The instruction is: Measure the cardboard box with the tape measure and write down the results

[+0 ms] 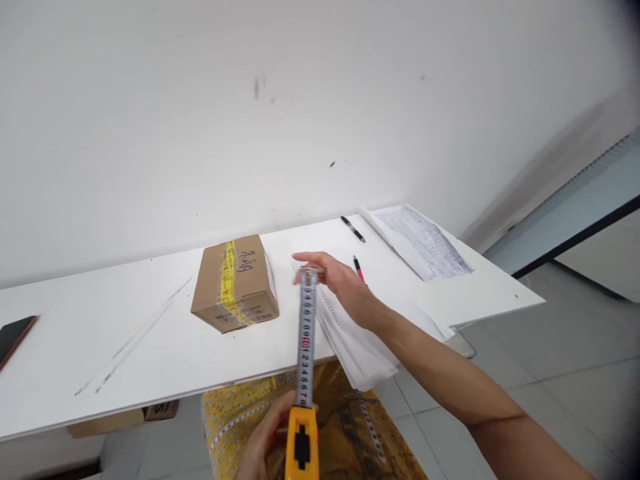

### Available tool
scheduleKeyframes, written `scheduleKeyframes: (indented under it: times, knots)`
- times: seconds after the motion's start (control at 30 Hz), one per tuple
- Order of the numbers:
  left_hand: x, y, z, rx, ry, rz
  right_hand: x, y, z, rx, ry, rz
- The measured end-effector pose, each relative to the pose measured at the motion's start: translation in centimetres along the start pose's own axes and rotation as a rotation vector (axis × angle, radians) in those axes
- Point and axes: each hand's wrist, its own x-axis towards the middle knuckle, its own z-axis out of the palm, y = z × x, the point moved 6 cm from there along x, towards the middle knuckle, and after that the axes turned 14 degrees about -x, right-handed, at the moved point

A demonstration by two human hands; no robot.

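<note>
A yellow tape measure [303,441] is wrapped in the fingers of my left hand [267,437], low in the view. Its silver blade [306,347] is drawn out and runs up to my right hand [345,283]. My right thumb and fingers close around the blade's far end, over the white table. To the left of that hand stands a cardboard box [233,283] with yellow printed tape and black handwriting; the blade is apart from it. Loose white paper sheets [360,360] lie under my right forearm and hang over the table's front edge.
The white table [125,320] runs along a wall. A red-and-black pen [359,269], a black pen [353,229] and a densely written sheet [425,243] lie on it. A dark flat object [15,337] is at far left. Below stands a yellow-wrapped package [345,427].
</note>
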Motion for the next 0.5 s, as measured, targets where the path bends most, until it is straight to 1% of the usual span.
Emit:
scheduleKeyframes:
  times: [0.03, 0.1, 0.17, 0.23, 0.27, 0.3, 0.37, 0.43, 0.47, 0.5]
  knots:
    - [0.3, -0.2, 0.5, 0.054, -0.035, -0.007, -1.0, 0.0, -1.4, 0.024, -0.001, 0.034]
    - [1.2, 0.0, 2.0, 0.166, -0.109, -0.018, -3.0, 0.3, -3.8, 0.05, 0.048, 0.088]
    - [2.5, 1.1, 4.1, 0.273, -0.183, -0.004, -4.9, 0.6, -5.4, 0.047, 0.103, 0.114]
    - [4.3, 3.1, 6.3, 0.337, -0.228, 0.061, -6.4, 0.9, -5.7, -0.013, 0.115, 0.11]
    - [5.4, 4.3, 7.5, 0.349, -0.25, 0.11, -6.9, 1.1, -5.5, -0.071, 0.108, 0.096]
    - [6.7, 5.6, 8.4, 0.366, -0.246, 0.169, -7.3, 1.2, -5.2, -0.137, 0.099, 0.079]
    - [9.1, 7.6, 10.5, 0.417, -0.298, 0.27, -7.5, 1.7, -4.7, -0.254, 0.109, 0.05]
    - [11.7, 8.8, 12.3, 0.468, -0.348, 0.326, -6.9, 2.8, -5.1, -0.307, 0.169, 0.051]
    - [13.0, 9.1, 13.0, 0.505, -0.368, 0.344, -6.4, 3.7, -5.8, -0.314, 0.216, 0.072]
    - [14.4, 9.2, 13.6, 0.554, -0.365, 0.353, -5.8, 4.7, -6.6, -0.323, 0.269, 0.108]
